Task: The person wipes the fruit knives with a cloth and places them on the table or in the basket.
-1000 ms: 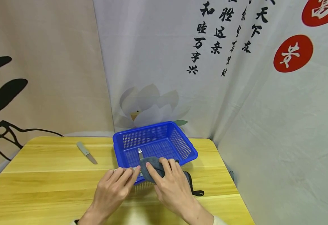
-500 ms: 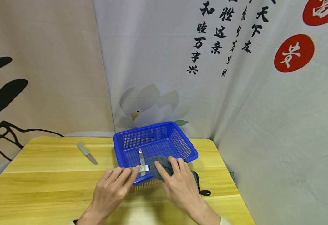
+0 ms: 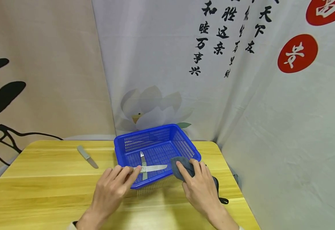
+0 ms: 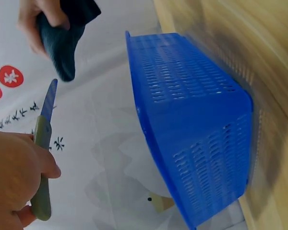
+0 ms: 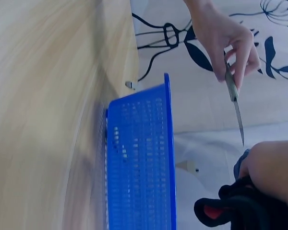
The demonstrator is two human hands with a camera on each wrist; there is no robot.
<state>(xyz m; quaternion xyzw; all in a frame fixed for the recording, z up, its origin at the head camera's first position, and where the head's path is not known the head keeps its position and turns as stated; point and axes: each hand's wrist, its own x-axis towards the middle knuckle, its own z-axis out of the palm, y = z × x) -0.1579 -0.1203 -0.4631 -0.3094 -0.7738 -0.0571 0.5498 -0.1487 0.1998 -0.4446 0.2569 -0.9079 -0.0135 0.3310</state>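
My left hand (image 3: 111, 188) holds a knife (image 3: 153, 168) by its pale green handle, blade pointing right over the front of the blue basket (image 3: 157, 129). In the left wrist view the knife (image 4: 42, 136) shows its handle between the thumb and fingers. My right hand (image 3: 200, 183) pinches a folded grey-blue cloth (image 3: 178, 167), just right of the blade tip and apart from it. A black strap (image 3: 223, 200) hangs below that hand. Inside the basket lies a utensil (image 3: 143, 159) with a shiny metal end, partly hidden behind the held knife.
A second knife (image 3: 87, 156) with a grey-green handle lies on the wooden table (image 3: 55, 191), left of the basket. A printed curtain (image 3: 156, 64) hangs behind the table, and another stretch of it runs along the right side.
My right hand has drawn the cloth rightward along the blade and off its tip, uncovering the whole blade. My left hand has stayed nearly in place with the knife.
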